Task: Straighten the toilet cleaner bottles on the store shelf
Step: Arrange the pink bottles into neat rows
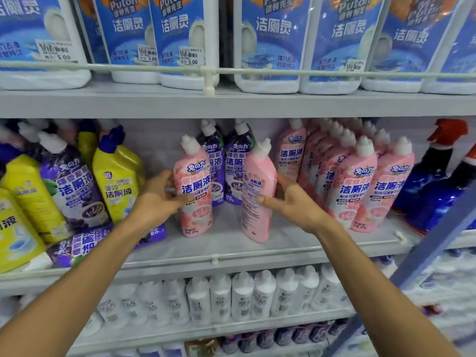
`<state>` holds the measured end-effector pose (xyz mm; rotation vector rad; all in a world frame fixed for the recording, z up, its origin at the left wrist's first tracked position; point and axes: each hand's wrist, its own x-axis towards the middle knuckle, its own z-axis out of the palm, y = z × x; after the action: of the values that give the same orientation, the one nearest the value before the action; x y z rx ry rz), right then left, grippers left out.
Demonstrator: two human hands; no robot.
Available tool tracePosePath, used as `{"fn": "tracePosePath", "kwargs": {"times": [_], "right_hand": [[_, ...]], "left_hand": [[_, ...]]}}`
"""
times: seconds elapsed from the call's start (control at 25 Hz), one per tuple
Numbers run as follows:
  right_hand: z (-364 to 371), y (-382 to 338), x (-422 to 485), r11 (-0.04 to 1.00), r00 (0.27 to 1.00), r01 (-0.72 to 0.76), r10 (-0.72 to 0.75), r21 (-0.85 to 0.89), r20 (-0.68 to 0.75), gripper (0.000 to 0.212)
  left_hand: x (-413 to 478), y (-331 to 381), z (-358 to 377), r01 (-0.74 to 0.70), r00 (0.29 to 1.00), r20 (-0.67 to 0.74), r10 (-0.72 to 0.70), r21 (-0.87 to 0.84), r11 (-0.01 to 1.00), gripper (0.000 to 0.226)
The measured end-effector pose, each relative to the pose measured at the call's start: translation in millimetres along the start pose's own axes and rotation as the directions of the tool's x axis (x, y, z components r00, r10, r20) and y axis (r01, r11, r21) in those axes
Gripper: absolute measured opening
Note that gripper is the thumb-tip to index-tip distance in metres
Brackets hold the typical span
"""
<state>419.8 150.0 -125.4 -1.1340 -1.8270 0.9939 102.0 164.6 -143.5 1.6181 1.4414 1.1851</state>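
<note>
- While your left hand (pixel 157 199) grips the label-forward pink plastic bottle (pixel 196 215), your right hand (pixel 293 205) clasps the backward-turned pink plastic bottle (pixel 257 173).
- Next, likely: twist that one label-forward.

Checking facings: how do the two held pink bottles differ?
The left pink bottle, gripped by the left hand, shows its front label with big blue characters; the right pink bottle, in the right hand, shows its fine-print back. The left one's cap tips left, the right one's tips right. Both are pink with white caps.
</note>
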Motion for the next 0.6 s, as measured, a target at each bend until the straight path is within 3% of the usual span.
{"fn": "tracePosePath", "kwargs": {"times": [0.16,0.32,0.48,0.6], "right_hand": [[14.6,10.2,-5.3,0.947,0.944,-0.001,-0.106,-0.323,-0.314,0.050],[5.7,19.5,-10.9,0.927,0.778,-0.178,-0.073,-0.331,-0.624,0.056],[-11.8,33.1,-2.9,0.870,0.724,-0.285,-0.080,-0.403,-0.685,0.075],[-10.5,45.1,-0.6,0.877,0.708,-0.292,-0.070,-0.382,-0.703,0.072]], "left_hand": [[6.1,10.4,43.1,-0.073,0.997,0.027,0.074,-0.014,0.997,0.041],[25.6,32.3,113.5,-0.157,0.987,0.051,0.154,0.061,0.986,0.034],[52.5,54.5,167.7,-0.196,0.978,0.080,0.191,0.068,0.978,0.032],[68.4,62.2,190.0,-0.265,0.961,0.093,0.260,0.044,0.963,0.027]]}}
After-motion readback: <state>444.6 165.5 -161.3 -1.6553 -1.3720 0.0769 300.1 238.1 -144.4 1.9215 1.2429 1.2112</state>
